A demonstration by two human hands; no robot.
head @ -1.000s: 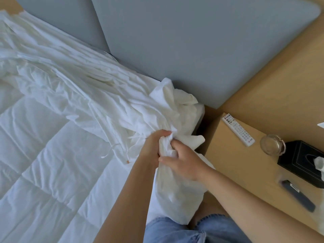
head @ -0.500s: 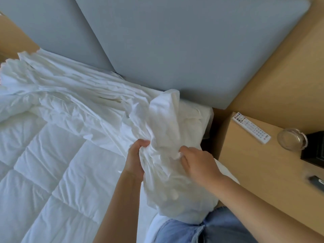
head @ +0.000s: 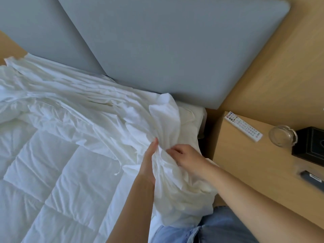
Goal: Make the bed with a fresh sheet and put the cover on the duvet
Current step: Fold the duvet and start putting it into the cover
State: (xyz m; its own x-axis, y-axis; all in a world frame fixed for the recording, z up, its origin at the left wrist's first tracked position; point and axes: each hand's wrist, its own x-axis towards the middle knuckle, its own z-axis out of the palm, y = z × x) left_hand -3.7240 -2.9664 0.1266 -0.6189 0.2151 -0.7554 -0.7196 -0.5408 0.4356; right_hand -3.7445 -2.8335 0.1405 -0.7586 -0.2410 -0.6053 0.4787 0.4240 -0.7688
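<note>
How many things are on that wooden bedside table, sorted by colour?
White: 1, the remote control
Clear glass: 1, the round glass dish
Black or dark: 2, the black box and the slim dark device
Total: 4

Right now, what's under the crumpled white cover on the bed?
The quilted duvet sticks out from under the cover. The left hand and right hand grip a bunch, hiding what's beneath it.
</note>
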